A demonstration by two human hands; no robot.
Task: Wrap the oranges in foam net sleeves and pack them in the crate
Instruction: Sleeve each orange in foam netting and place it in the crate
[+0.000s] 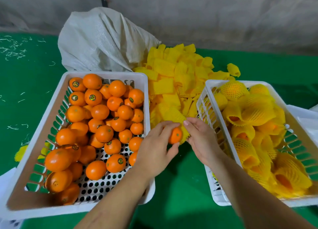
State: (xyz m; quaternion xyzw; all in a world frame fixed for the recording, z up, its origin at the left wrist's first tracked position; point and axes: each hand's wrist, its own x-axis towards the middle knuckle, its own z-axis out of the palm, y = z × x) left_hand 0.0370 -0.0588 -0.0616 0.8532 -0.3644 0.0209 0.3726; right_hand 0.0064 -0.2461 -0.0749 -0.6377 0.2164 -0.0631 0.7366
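Observation:
My left hand (157,142) grips an orange (175,135) between the two crates, above the green table. My right hand (200,135) pinches a yellow foam net sleeve (179,118) that lies against the far and right side of that orange. A white crate (141,77) on the left holds several bare oranges, some with stickers. A second white crate (209,91) on the right holds several oranges wrapped in yellow sleeves. A heap of loose yellow sleeves (179,74) lies behind my hands.
A white woven sack (101,41) slumps behind the left crate, against a grey wall. The green table cover (180,185) shows between the crates. One loose sleeve (233,70) lies apart at the back right. White bags sit at both lower edges.

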